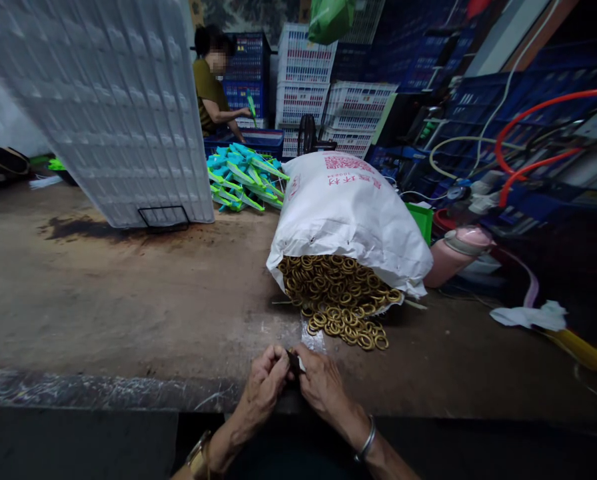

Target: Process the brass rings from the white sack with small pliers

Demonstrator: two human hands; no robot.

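Close together at the table's front edge, my left hand (264, 381) and my right hand (324, 385) are both closed, fingertips pinched. Between them shows a small dark piece (294, 364) with a pale bit beside it, too small and shaded to name. Just beyond my fingers lies a loose heap of brass-coloured rings (347, 325). They spill from the open mouth of a white woven sack (348, 207) with red print, which lies on its side and is full of the same rings.
The wooden table (178, 300) has a dark stain at left near a tall stack of translucent trays (128, 120). Green and blue plastic pieces (246, 175) are piled behind. A pink bottle (458, 253) and red hose (508, 150) stand right. A co-worker (213, 100) is at the back.
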